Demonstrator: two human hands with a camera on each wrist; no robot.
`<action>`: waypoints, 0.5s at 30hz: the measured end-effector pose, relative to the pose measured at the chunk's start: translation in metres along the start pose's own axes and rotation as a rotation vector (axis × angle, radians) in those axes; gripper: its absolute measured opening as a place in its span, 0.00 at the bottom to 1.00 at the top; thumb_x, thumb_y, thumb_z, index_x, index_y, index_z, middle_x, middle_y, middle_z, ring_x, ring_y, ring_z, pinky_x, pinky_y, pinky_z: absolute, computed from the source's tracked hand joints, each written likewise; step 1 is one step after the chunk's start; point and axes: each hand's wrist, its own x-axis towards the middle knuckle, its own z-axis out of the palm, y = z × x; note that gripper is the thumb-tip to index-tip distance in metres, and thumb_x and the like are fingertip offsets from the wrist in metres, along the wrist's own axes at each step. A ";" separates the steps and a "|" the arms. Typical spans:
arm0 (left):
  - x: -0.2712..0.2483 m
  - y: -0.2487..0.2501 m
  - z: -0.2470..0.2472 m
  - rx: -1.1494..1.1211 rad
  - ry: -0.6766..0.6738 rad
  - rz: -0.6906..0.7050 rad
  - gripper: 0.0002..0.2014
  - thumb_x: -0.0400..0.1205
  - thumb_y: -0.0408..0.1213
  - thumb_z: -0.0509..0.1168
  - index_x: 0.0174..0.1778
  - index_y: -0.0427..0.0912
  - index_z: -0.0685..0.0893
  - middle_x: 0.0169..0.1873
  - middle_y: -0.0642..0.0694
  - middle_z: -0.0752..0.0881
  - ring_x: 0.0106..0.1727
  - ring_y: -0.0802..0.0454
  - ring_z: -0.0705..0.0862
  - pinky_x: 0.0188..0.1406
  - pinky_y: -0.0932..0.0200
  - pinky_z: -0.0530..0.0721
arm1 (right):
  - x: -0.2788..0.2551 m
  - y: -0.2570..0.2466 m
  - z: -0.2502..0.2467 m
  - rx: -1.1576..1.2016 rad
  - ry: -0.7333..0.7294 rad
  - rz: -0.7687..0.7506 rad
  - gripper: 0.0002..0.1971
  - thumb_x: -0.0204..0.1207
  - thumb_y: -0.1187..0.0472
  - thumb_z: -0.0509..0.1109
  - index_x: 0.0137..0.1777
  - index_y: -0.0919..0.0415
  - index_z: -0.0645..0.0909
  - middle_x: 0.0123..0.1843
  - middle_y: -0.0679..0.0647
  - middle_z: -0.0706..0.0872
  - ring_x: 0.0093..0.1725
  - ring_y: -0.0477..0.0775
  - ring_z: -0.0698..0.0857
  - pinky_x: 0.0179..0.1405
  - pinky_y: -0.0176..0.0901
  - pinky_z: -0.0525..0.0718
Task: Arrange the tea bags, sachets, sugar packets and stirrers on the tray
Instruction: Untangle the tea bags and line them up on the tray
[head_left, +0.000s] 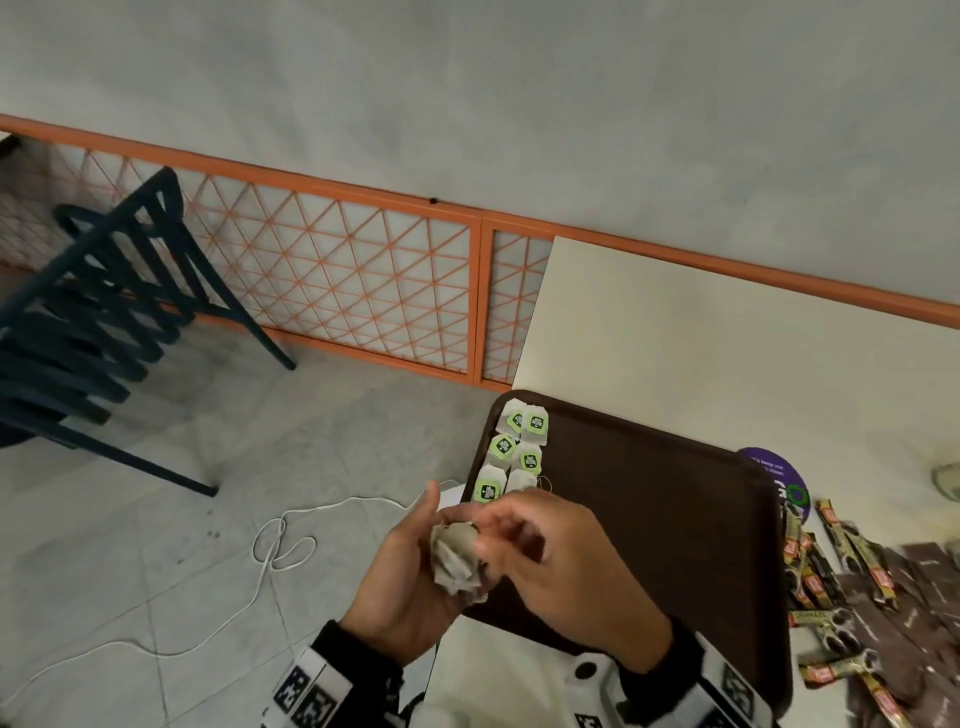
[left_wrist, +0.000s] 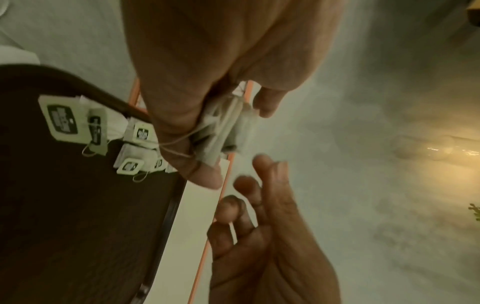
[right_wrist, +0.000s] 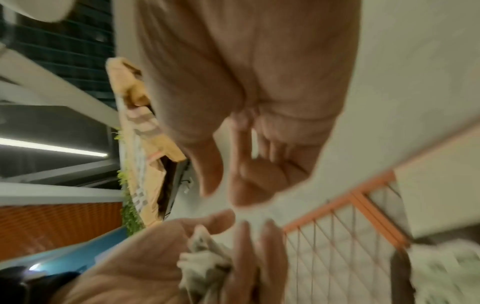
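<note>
The left hand (head_left: 400, 577) grips a bunch of tea bags (head_left: 457, 564) just off the brown tray's (head_left: 675, 519) 8 o'clock corner. The right hand (head_left: 566, 566), fingers loosely curled and holding nothing, reaches for them. Laid tea bags (head_left: 511, 452) fill the tray's 10 o'clock corner. The person is mid tea-bag step; the next move likely means pinching one bag free of tangled strings.

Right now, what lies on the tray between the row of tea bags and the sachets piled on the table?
Only bare brown tray, as the head view shows: tea bags at its left edge, sachets off its right.

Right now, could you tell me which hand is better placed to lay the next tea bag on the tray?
Right hand: its fingers are empty, reaching the tea bag bundle the left hand grips, above the tray.
</note>
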 end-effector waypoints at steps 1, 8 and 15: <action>0.003 -0.003 0.004 0.009 -0.034 -0.028 0.32 0.83 0.60 0.56 0.58 0.32 0.87 0.49 0.33 0.86 0.44 0.40 0.87 0.45 0.50 0.81 | -0.002 -0.004 -0.005 -0.083 -0.073 0.010 0.15 0.77 0.45 0.70 0.61 0.45 0.84 0.48 0.41 0.83 0.48 0.43 0.84 0.48 0.39 0.84; 0.024 -0.027 0.032 -0.035 0.028 -0.025 0.21 0.84 0.43 0.61 0.67 0.32 0.78 0.51 0.33 0.83 0.44 0.44 0.85 0.40 0.52 0.86 | -0.021 -0.004 -0.024 -0.356 -0.020 0.165 0.15 0.75 0.37 0.67 0.53 0.45 0.83 0.43 0.37 0.77 0.43 0.42 0.79 0.42 0.32 0.76; 0.024 -0.036 0.043 -0.023 -0.022 -0.050 0.14 0.87 0.36 0.58 0.60 0.32 0.85 0.49 0.33 0.88 0.42 0.40 0.87 0.32 0.54 0.88 | -0.034 -0.012 -0.074 0.106 0.075 0.288 0.07 0.77 0.52 0.72 0.49 0.52 0.89 0.39 0.44 0.90 0.34 0.42 0.85 0.33 0.31 0.80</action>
